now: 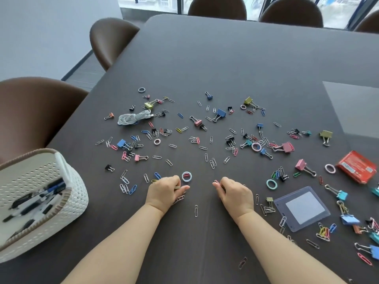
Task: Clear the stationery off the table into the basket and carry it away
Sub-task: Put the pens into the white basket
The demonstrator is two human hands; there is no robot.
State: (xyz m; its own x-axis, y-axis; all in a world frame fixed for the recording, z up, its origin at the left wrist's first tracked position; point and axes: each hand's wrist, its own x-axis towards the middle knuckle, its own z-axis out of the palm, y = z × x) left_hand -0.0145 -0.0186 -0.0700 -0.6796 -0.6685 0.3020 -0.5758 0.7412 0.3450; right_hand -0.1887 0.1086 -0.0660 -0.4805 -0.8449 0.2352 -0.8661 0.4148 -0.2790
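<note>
Pens [37, 198] are already held in the basket [67, 177]; paper clips [207, 148] remain scattered across the table [225, 68]; left hand [166, 191] and right hand [235, 194] are curled, each grip seemingly pinched on small clips.

Viewpoint: we are looking from a single head-worn wide-angle camera, above the near edge of the surface [225, 58].
Direction: we are facing forward and tilting down, along both forearms toward the far windows [254, 6].
Nearness: we are sitting close; the left hand [164, 192] and right hand [235, 194] are filling the lower middle.
Left edge: the white basket [67, 201] is bulging large from lens curvature.
Right edge: the red packet [357, 167] and clear badge holder [301, 208] are getting cropped near the border.
Far field: brown chairs [110, 39] are ringing the top.
Shared view: we are working from one camera only.
</note>
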